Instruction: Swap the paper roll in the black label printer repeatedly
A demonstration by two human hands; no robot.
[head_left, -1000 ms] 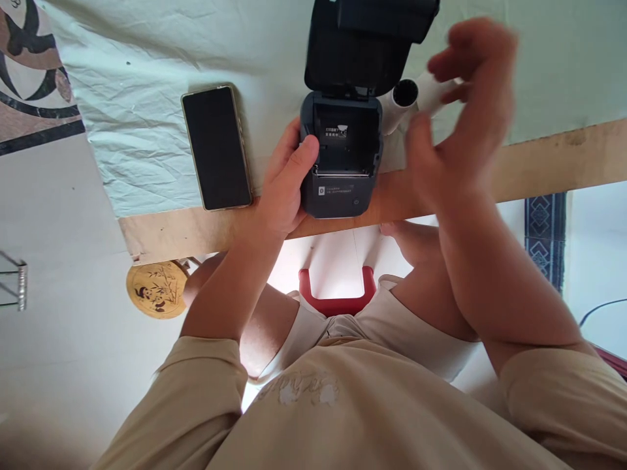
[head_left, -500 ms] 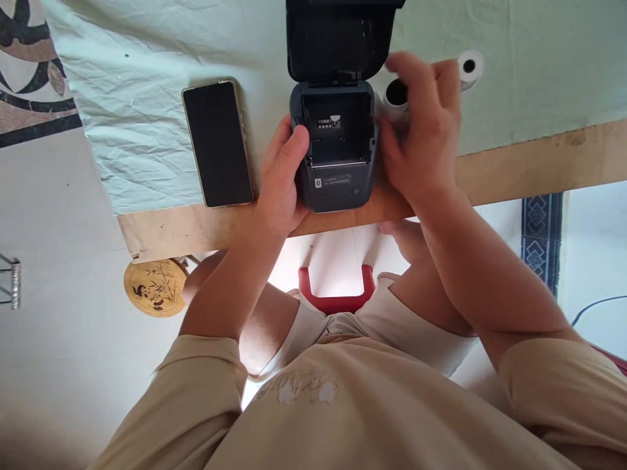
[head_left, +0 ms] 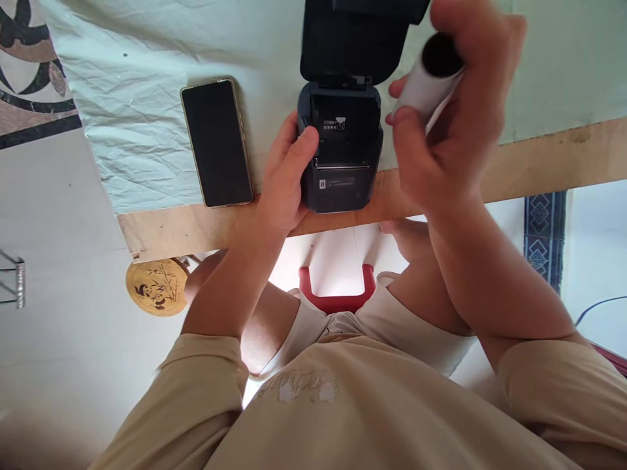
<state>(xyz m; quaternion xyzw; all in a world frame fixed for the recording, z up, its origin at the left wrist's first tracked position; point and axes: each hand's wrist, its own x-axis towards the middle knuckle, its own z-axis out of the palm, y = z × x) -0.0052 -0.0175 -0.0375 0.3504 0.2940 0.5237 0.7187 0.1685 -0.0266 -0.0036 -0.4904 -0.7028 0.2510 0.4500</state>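
Note:
A small dark grey printer (head_left: 341,156) stands at the table's near edge with its lid (head_left: 355,39) swung open and its paper bay empty. My left hand (head_left: 284,179) grips the printer's left side, thumb on the bay's rim. My right hand (head_left: 453,111) is raised to the right of the printer and holds a white paper roll (head_left: 426,78) with a dark core, tilted, just above the table.
A black phone (head_left: 217,143) lies face up to the left of the printer on the pale green cloth (head_left: 132,98). The bare wooden table edge (head_left: 539,163) runs in front. A red stool (head_left: 337,300) and a round panda-patterned disc (head_left: 155,287) are below.
My right hand reached down to the roll beside the printer, closed on it and lifted it. The second roll seen farther right half a second ago is out of sight now. My left hand stayed put.

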